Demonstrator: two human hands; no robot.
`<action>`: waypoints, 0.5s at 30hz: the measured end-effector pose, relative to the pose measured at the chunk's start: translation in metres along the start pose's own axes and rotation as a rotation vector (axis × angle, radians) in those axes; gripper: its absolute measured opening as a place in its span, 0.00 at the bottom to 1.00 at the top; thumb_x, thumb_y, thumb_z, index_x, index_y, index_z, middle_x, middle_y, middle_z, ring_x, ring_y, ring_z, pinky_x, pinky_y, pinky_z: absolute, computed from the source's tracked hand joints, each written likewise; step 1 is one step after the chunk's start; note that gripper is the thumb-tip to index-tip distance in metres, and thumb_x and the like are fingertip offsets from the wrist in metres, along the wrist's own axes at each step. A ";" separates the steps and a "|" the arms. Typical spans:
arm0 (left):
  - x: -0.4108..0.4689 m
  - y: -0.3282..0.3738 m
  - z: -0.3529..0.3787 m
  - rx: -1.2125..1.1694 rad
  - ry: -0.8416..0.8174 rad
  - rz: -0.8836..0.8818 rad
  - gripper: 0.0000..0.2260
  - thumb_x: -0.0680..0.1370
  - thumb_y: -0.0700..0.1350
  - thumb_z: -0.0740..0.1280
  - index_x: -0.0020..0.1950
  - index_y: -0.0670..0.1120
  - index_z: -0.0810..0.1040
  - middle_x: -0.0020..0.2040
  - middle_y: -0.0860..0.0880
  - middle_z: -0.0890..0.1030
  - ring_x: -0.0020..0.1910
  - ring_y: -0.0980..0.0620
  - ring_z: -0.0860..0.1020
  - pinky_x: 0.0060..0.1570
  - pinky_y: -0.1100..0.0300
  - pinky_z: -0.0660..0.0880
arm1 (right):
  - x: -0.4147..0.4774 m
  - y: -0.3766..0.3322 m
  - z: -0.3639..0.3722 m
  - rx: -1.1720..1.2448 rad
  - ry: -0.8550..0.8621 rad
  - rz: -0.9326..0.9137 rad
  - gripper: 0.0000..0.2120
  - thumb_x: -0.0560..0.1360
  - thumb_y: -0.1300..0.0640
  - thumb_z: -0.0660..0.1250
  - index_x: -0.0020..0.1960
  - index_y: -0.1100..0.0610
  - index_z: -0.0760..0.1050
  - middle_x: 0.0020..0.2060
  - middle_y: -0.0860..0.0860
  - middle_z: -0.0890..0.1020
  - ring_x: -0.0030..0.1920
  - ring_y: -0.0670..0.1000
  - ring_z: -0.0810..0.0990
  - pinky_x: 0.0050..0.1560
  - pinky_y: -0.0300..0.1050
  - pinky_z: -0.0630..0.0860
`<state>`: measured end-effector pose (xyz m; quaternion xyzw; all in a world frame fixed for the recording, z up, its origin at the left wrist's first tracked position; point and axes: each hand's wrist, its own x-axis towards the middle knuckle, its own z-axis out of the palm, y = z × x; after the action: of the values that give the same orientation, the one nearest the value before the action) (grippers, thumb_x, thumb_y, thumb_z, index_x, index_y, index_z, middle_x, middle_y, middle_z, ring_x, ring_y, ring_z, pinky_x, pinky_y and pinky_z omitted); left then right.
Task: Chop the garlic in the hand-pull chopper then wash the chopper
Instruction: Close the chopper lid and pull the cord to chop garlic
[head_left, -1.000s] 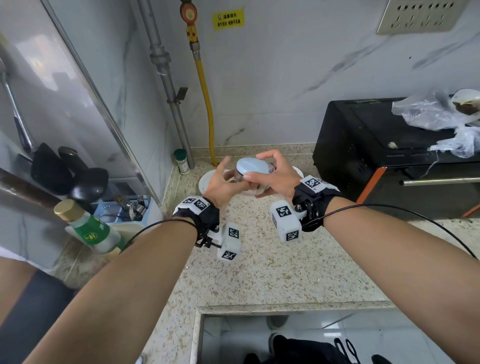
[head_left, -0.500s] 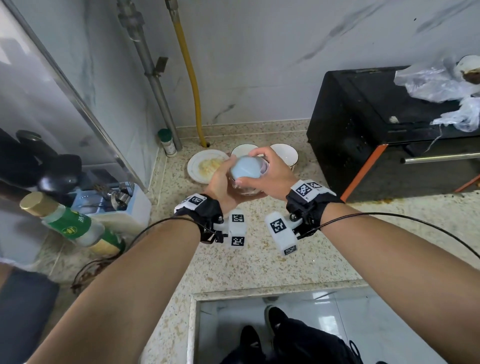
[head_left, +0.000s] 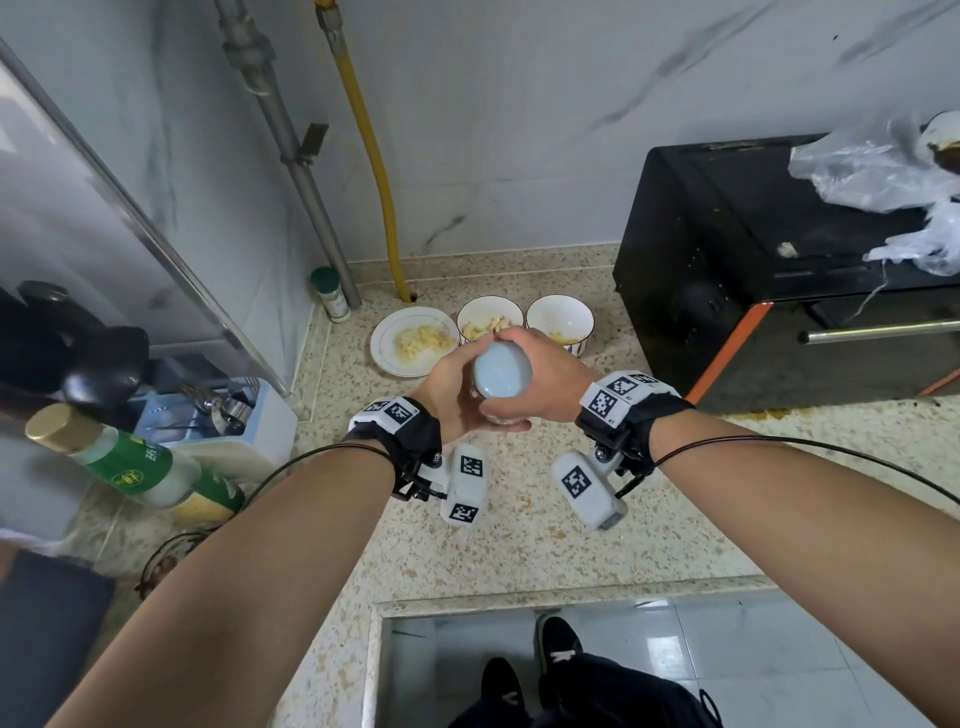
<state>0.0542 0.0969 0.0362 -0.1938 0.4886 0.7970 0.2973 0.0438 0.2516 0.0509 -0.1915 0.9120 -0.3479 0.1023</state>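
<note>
**A:** Both hands have closed in! The left hand (head_left: 449, 395) cups the chopper (head_left: 502, 373) from underneath with its fingers curled round the body. The right hand (head_left: 550, 379) wraps round the top.

**B:** A second ago those left fingers were splayed. Now the hold is tighter and the top is tipped back toward the person. I'd guess it's about to be opened or carried off to wash.

**A:** Chopped garlic (head_left: 423, 340) lies on the plate (head_left: 384, 338) just beyond the grip, so the chopping looks done.

**B:** Room? Two bowls (head_left: 558, 317) sit close behind and a black oven (head_left: 701, 260) stands to the right. Bare counter (head_left: 519, 519) lies beneath, with its edge (head_left: 519, 597) nearer the body. Pulling back looks clearest.
</note>
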 end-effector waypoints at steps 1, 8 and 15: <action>0.001 0.001 0.002 -0.021 0.024 0.003 0.21 0.84 0.57 0.57 0.66 0.44 0.74 0.59 0.38 0.78 0.53 0.36 0.79 0.52 0.33 0.78 | 0.001 0.000 -0.002 0.015 0.012 -0.024 0.40 0.62 0.44 0.80 0.68 0.52 0.66 0.59 0.51 0.73 0.57 0.52 0.74 0.57 0.49 0.74; 0.004 0.009 0.008 -0.010 0.103 0.000 0.20 0.84 0.58 0.56 0.63 0.45 0.75 0.55 0.39 0.80 0.49 0.37 0.81 0.40 0.43 0.82 | 0.014 -0.004 -0.013 0.090 0.012 -0.070 0.38 0.62 0.45 0.80 0.66 0.50 0.68 0.55 0.48 0.75 0.53 0.51 0.76 0.50 0.46 0.76; 0.001 0.016 0.008 0.029 0.119 -0.021 0.16 0.84 0.52 0.56 0.62 0.43 0.75 0.55 0.37 0.81 0.44 0.36 0.82 0.39 0.40 0.82 | 0.022 0.005 -0.017 0.035 -0.122 -0.208 0.38 0.62 0.42 0.80 0.67 0.47 0.67 0.60 0.47 0.74 0.58 0.49 0.74 0.56 0.45 0.73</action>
<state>0.0431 0.0987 0.0499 -0.2415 0.5149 0.7739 0.2787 0.0175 0.2558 0.0588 -0.3039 0.8733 -0.3601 0.1242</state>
